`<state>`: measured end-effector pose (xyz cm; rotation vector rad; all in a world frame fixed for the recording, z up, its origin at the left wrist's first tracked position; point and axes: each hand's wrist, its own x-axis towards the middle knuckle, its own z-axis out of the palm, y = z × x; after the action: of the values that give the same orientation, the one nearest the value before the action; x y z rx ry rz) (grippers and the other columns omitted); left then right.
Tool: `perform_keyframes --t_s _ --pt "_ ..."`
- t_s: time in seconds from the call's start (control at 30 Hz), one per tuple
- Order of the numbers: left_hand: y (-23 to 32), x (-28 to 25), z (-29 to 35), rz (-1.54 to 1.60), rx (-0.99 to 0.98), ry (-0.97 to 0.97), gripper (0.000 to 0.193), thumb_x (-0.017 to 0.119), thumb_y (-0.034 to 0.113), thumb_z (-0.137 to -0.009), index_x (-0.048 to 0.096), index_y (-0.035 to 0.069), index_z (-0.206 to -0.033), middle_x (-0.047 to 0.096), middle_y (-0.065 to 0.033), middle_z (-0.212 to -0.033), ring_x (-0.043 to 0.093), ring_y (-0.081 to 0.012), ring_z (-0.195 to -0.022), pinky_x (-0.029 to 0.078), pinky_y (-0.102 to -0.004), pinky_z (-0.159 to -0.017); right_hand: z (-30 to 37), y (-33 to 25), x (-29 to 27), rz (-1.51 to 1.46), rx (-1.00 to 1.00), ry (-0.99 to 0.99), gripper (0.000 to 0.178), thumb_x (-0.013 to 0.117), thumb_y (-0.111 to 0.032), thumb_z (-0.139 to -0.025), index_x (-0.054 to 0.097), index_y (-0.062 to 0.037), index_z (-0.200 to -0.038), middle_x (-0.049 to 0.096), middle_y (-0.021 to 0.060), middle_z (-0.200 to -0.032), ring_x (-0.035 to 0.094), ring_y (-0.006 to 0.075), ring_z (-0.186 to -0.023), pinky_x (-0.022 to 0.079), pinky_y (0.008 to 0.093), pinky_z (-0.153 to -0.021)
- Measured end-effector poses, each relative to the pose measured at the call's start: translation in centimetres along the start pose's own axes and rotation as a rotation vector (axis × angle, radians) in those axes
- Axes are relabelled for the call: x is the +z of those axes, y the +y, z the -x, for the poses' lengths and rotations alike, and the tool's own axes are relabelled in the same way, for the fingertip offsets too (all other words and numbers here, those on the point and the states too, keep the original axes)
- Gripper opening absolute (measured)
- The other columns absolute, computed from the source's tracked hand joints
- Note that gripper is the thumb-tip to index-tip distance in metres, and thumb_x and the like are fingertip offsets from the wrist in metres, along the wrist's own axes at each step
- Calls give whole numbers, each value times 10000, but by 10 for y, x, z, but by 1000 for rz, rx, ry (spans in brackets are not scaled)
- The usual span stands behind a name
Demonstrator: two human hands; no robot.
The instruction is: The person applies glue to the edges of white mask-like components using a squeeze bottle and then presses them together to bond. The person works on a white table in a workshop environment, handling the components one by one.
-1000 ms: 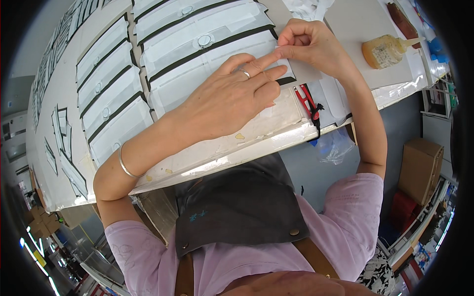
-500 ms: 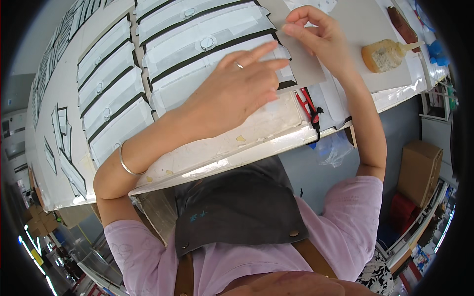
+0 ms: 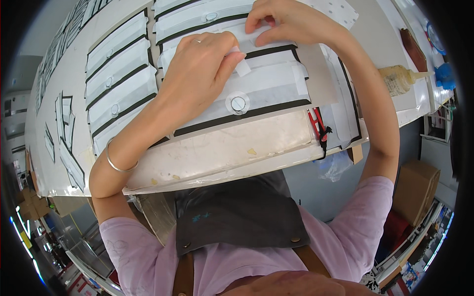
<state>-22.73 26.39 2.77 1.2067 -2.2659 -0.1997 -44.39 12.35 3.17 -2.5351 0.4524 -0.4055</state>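
Between the thumb and fingers of my left hand [image 3: 200, 69], which is closed, is a small white strip [image 3: 243, 66] resembling paper or tape. My right hand [image 3: 296, 22] is just to its right and farther off. Its fingers are bent, with the thumb apart from them, and the tips rest at a white panel. Both hands are over a column of flat white panels with black edges. The nearest panel [image 3: 276, 81] bears a round disc [image 3: 238, 104] near its black edge. My hands hide part of the panel behind it.
More such panels [image 3: 116, 84] lie in a column at the left, with loose black-edged strips [image 3: 66, 128] beyond. Red-handled snips [image 3: 318, 126] lie near the table's front edge. At the right are a squeeze bottle of amber stuff [image 3: 396, 79] and a dotted sheet [image 3: 343, 11].
My right hand has moved left and down onto the panels. The left hand has shifted left, now pinching the white strip. The nearest panel's disc, covered before, now shows.
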Motion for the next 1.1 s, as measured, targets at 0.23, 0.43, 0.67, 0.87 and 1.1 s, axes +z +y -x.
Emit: perform_keyframes --t_s 0.23,0.43,0.67,0.87,1.1 --pt "-14 -13 15 -6 -96 -53 205 597 195 -1027 591 3 -956 605 -129 -830 556 -324 -825 446 -399 -832 -18 -15 -20 -205 322 -248 179 797 -143 -872 720 -13 -970 684 34 -777 619 124 -691 493 265 -644" --pt "-11 -19 8 95 -127 -79 216 574 199 -1042 600 1 -962 631 -128 -856 586 -308 -851 459 -399 -827 29 -12 -35 -579 585 115 153 744 -198 -960 711 -50 -980 677 -11 -783 568 45 -643 427 190 -543" --pt "-12 3 -6 147 32 -99 183 539 180 -1054 603 9 -1063 685 -120 -1064 624 -312 -1090 403 -420 -1047 54 8 6 -560 676 312 213 803 -306 -903 717 -113 -880 579 -90 -711 331 -5 -488 213 181 -478" --pt "-16 28 -20 148 161 -99 155 531 165 -1056 591 23 -1055 657 -118 -1263 490 -313 -1387 348 -484 -1141 49 16 13 -540 693 413 260 860 -325 -825 747 -100 -889 626 -37 -760 452 24 -598 361 199 -563" --pt "-16 42 -32 61 285 -155 173 548 180 -1047 548 38 -949 600 -110 -1436 387 -305 -1484 293 -511 -1206 51 16 16 -582 714 428 253 844 -312 -838 747 -87 -899 651 -15 -772 531 40 -641 418 200 -577"
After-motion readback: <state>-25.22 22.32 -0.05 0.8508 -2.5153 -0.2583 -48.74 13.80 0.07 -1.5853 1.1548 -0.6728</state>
